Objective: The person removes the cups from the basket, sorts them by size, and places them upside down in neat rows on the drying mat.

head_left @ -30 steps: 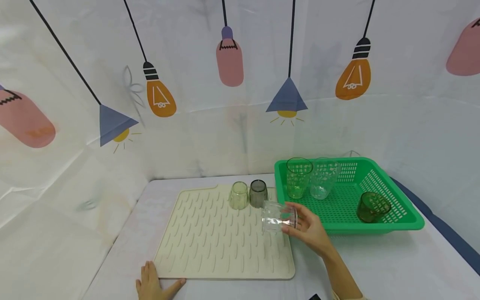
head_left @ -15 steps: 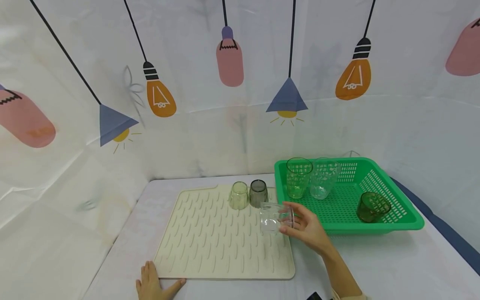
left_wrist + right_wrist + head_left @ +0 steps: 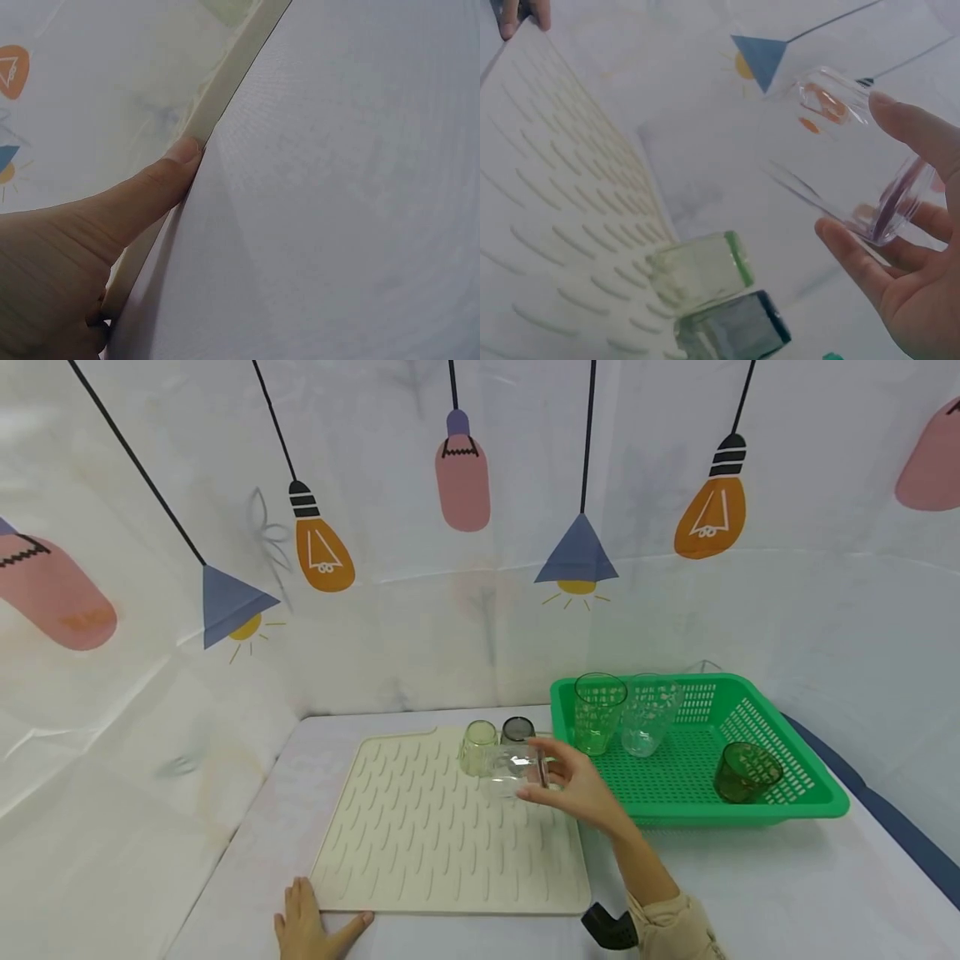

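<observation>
A clear glass [image 3: 510,770], tipped on its side, is held near its base by the fingers and thumb of my right hand [image 3: 581,787], above the cream drying mat [image 3: 420,835]. Just behind it on the mat stand a pale green glass [image 3: 476,748] and a dark grey glass [image 3: 518,729], side by side and partly covered by the clear one in the head view. At the mat's front left corner rests my left hand [image 3: 311,927], fingers straight, with the thumb [image 3: 180,154] against the mat's edge in the left wrist view.
A green basket [image 3: 750,811] stands right of the mat. In it are a tall light green glass [image 3: 596,718], a tall clear glass [image 3: 645,718] and a short dark green glass [image 3: 742,774]. Behind the table hangs a white sheet [image 3: 420,635] printed with lamps.
My right hand has carried the clear glass left and slightly back, so it now overlaps the pale green and grey glasses in view. My left hand stays at the mat's corner.
</observation>
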Available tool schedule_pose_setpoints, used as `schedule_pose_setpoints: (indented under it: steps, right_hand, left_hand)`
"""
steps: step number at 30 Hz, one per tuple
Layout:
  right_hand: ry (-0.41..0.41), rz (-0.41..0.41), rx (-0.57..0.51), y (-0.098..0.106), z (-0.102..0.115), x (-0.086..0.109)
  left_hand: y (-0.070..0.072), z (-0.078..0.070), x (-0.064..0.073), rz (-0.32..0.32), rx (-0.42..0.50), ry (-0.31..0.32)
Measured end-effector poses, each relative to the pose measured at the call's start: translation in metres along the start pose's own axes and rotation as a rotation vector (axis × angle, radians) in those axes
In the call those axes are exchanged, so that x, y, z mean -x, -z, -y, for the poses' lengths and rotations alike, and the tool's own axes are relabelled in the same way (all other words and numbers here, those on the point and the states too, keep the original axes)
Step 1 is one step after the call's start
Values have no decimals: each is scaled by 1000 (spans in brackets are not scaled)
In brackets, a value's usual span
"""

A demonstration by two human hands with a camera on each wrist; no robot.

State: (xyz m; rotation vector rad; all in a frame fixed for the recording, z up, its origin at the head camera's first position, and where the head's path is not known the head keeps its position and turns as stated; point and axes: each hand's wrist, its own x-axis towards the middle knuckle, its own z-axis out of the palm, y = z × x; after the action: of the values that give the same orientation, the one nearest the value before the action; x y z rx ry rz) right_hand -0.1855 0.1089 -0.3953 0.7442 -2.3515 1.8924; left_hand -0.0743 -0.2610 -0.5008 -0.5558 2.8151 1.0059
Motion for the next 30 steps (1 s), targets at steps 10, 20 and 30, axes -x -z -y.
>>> schedule_pose_setpoints:
  steps: [10, 20, 30]
  right_hand:
    - [60, 90, 177, -25, 5, -41]
    - [100, 164, 309, -49, 3, -75]
    - [86, 226, 416, -71, -7, -104]
  left_hand:
    - [-3, 3, -1, -7, 16, 33]
    - [-2, 0, -1, -11, -11, -11]
    - [2, -1, 0, -37, -25, -49]
